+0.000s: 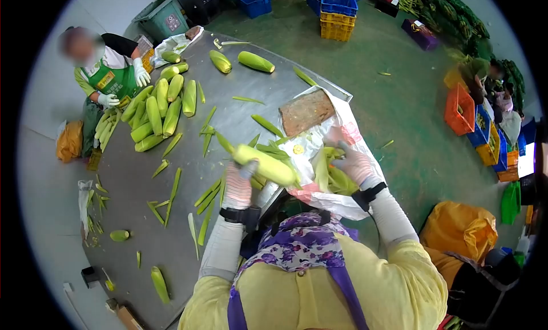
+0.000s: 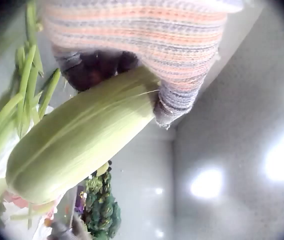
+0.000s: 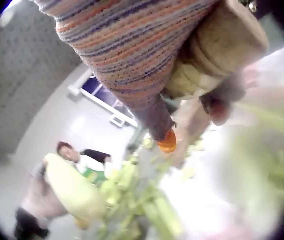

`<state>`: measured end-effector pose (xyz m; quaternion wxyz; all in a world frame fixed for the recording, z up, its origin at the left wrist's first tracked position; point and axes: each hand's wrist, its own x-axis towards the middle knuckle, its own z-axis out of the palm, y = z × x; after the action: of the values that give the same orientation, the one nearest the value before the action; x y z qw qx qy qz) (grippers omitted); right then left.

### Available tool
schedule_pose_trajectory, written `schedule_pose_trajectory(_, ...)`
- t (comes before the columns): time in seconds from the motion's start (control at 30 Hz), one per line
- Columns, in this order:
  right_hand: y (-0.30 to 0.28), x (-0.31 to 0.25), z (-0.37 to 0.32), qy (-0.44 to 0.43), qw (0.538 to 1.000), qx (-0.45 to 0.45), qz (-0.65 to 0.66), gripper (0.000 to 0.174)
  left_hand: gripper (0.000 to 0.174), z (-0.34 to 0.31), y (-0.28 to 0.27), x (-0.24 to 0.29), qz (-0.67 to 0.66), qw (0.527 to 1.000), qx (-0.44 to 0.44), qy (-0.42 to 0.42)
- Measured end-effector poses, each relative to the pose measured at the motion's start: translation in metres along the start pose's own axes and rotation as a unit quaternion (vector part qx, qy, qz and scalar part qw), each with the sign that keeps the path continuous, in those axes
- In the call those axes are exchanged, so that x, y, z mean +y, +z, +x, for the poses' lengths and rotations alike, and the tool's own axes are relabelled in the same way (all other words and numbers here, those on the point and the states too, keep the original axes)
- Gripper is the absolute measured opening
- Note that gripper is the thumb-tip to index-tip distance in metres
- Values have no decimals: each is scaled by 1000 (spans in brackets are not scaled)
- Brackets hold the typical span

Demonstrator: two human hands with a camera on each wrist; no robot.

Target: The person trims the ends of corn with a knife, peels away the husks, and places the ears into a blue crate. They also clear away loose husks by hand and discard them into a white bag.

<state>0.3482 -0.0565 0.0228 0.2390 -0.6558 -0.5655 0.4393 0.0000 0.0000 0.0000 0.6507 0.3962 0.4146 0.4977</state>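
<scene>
Fingers [image 1: 249,169] of the left hand [image 1: 238,186] grip a corn ear [image 1: 269,166] near one end, likely exposing its length; the grip of the right hand [image 1: 355,163] is unclear.

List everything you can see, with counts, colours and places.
Flat metal table: one, grey, centre-left
Smooth oblong corn ear: one, pale green, above table's edge
Leafy corn ears: many, green, mostly heaped far left
Narrow husk strips: many, green, scattered on table
Rough rectangular slab: at least one, brown, on white plastic sack
Plastic crates: several, blue, yellow, orange, beyond table
Green-aproned worker: one, far left
Left hand: one, striped glove, gripping pale ear
Right hand: one, striped glove, beside husks over sack
</scene>
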Motion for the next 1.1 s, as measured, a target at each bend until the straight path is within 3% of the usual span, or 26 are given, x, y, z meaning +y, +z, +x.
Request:
schedule_pose_trajectory(0.07,1,-35,0,-1,990,31,-141,75,59,-8,40,-3,4,999,-35,-1)
schedule_pose_trajectory(0.1,19,-60,5,-40,999,-30,9,66,60,-15,40,21,48,998,-37,-9)
schedule_pose_trajectory(0.17,29,-70,7,-158,986,-47,40,58,62,-15,48,2,81,992,-91,-17)
schedule_pose_trajectory(0.23,27,-90,-5,-202,978,-48,25,50,62,-25,64,-3,131,982,-132,-17)
schedule_pose_trajectory(0.37,27,-83,7,-226,972,-69,20,43,61,-17,61,-2,140,975,-173,-14)
schedule_pose_trajectory(0.5,33,-74,10,-233,968,-41,-81,41,65,-23,64,8,222,956,-191,-2)
schedule_pose_trajectory(0.57,37,-71,10,-222,972,-23,-67,39,68,-26,66,14,273,942,-196,4)
schedule_pose_trajectory(0.7,31,-70,19,-123,990,-61,7,32,70,-18,61,20,451,844,-260,130)
schedule_pose_trajectory(0.73,24,-78,12,31,983,-103,148,25,70,-14,59,19,469,827,-268,156)
schedule_pose_trajectory(0.77,26,-76,10,62,967,-93,227,24,70,-12,57,16,486,809,-275,185)
schedule_pose_trajectory(0.83,31,-74,5,124,914,-79,379,22,70,-15,59,8,271,940,-200,55)
schedule_pose_trajectory(0.87,41,-79,0,53,875,-30,481,25,70,-17,61,3,154,975,-158,-12)
schedule_pose_trajectory(0.97,74,-50,12,16,830,-29,557,27,69,-20,66,-27,261,958,-114,-18)
schedule_pose_trajectory(1.0,76,-50,9,-24,897,12,440,22,61,-25,73,-23,210,970,-120,-30)
schedule_pose_trajectory(1.1,53,-43,4,38,841,39,538,14,62,-25,59,-36,197,978,-66,6)
